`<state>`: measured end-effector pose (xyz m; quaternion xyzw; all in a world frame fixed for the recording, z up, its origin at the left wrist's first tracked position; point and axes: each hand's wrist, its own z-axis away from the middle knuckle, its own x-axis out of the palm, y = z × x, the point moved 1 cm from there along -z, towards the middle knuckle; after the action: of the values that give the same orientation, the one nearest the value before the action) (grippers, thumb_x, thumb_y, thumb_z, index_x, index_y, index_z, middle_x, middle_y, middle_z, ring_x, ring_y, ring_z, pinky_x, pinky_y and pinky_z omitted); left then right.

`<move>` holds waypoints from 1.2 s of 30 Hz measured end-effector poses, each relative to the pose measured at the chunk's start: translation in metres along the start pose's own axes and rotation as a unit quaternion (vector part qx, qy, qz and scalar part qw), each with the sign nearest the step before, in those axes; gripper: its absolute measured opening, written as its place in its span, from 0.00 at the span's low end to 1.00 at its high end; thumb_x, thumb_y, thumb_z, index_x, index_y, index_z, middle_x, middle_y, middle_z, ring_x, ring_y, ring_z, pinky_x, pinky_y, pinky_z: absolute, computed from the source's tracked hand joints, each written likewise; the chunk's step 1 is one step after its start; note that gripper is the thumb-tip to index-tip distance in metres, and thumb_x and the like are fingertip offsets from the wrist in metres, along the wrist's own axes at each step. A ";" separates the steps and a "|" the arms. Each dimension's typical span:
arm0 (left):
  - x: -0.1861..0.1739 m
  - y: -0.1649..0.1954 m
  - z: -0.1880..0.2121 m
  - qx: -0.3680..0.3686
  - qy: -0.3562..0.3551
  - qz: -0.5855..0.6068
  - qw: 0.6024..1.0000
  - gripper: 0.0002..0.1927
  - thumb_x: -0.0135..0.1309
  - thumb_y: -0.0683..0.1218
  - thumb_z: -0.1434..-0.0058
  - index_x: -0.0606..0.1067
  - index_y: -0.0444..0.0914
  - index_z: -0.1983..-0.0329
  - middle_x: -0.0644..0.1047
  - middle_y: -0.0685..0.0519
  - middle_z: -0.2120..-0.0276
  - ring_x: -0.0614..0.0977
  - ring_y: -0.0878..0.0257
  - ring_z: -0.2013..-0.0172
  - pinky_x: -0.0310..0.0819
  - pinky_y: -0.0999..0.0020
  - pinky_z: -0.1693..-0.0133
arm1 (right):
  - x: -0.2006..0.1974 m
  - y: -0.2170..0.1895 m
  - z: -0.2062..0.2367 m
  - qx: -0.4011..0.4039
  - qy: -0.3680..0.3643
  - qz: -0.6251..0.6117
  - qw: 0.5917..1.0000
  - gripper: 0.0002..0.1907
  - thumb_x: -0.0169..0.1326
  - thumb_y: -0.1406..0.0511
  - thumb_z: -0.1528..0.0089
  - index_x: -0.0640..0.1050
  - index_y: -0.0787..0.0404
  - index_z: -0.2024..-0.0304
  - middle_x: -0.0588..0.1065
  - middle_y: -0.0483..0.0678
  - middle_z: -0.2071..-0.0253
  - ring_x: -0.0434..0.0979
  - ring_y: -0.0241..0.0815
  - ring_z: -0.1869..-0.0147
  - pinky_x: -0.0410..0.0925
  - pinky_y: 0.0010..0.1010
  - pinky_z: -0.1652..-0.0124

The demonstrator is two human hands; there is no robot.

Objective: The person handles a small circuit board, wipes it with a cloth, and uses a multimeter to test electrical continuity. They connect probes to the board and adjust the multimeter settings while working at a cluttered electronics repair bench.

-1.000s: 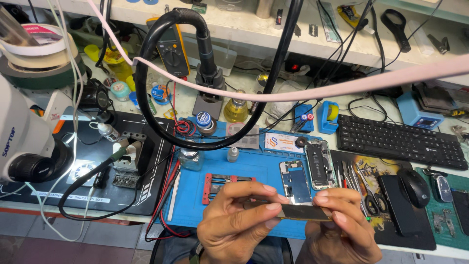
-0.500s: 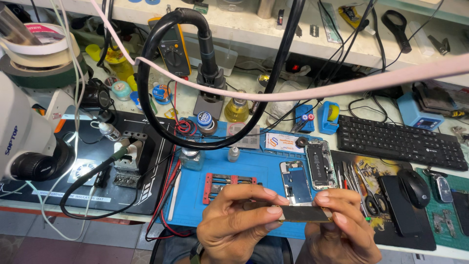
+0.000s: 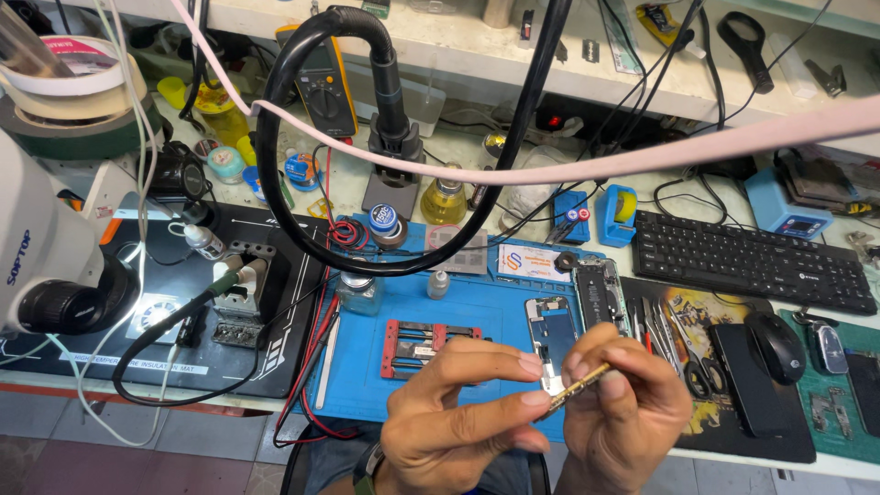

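Two hands (image 3: 541, 412) — thin gold-edged part (image 3: 576, 389).

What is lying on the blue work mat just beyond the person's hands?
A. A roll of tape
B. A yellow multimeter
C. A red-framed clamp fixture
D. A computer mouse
C: the red-framed clamp fixture lies on the blue work mat, just beyond the left hand and right hand, which together hold a thin gold-coloured part.

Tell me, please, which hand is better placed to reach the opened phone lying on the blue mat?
Probably the right hand. It sits nearer the opened phone at the blue mat's right edge. The left hand is further left, below the red clamp. Both pinch the thin brass-coloured tool, so one must let go.
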<state>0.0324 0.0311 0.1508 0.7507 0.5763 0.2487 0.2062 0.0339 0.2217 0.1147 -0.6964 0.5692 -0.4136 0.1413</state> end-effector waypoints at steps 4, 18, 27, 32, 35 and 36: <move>0.007 0.005 -0.005 0.020 -0.003 -0.018 1.000 0.20 0.71 0.40 0.43 0.80 0.37 0.47 0.80 0.45 0.48 0.85 0.54 0.48 0.83 0.65 0.49 | -0.013 0.003 -0.002 0.161 -0.012 -0.125 0.979 0.10 0.59 0.71 0.31 0.78 0.72 0.49 0.76 0.58 0.65 0.72 0.48 0.55 0.69 0.33 0.57; 0.009 0.004 0.001 -0.015 0.076 -0.046 0.996 0.17 0.68 0.41 0.39 0.78 0.32 0.49 0.83 0.44 0.56 0.89 0.55 0.56 0.87 0.66 0.55 | 0.015 -0.008 -0.004 0.033 -0.068 0.068 0.995 0.25 0.65 0.55 0.33 0.78 0.73 0.51 0.76 0.56 0.61 0.75 0.48 0.56 0.71 0.37 0.56; 0.003 0.001 -0.003 -0.003 0.059 -0.065 0.996 0.17 0.67 0.38 0.38 0.77 0.35 0.47 0.81 0.45 0.53 0.87 0.55 0.54 0.86 0.67 0.55 | 0.009 -0.022 -0.007 0.083 -0.032 0.034 0.995 0.23 0.70 0.59 0.36 0.79 0.77 0.62 0.76 0.59 0.70 0.75 0.50 0.62 0.67 0.33 0.63; -0.011 0.006 -0.011 0.030 -0.012 -0.107 0.994 0.20 0.72 0.37 0.42 0.77 0.40 0.50 0.77 0.49 0.49 0.83 0.57 0.51 0.82 0.68 0.51 | 0.010 -0.032 -0.007 0.086 -0.041 0.058 0.994 0.22 0.70 0.61 0.37 0.79 0.78 0.63 0.76 0.60 0.71 0.74 0.49 0.64 0.66 0.32 0.64; -0.011 0.006 -0.014 0.025 -0.011 -0.101 0.995 0.19 0.73 0.38 0.44 0.79 0.41 0.51 0.77 0.49 0.49 0.83 0.57 0.50 0.82 0.68 0.52 | 0.011 -0.034 -0.006 0.081 -0.043 0.067 0.993 0.22 0.70 0.61 0.37 0.79 0.78 0.63 0.77 0.60 0.71 0.74 0.48 0.65 0.65 0.31 0.64; -0.011 0.006 -0.015 0.023 -0.011 -0.099 0.995 0.19 0.72 0.38 0.45 0.79 0.40 0.52 0.77 0.49 0.49 0.83 0.57 0.50 0.82 0.67 0.52 | 0.011 -0.034 -0.006 0.081 -0.042 0.068 0.994 0.22 0.70 0.61 0.37 0.79 0.78 0.63 0.77 0.60 0.71 0.75 0.48 0.65 0.65 0.31 0.65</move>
<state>0.0261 0.0189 0.1647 0.6971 0.6512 0.2051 0.2188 0.0532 0.2238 0.1458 -0.6592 0.5737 -0.4177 0.2487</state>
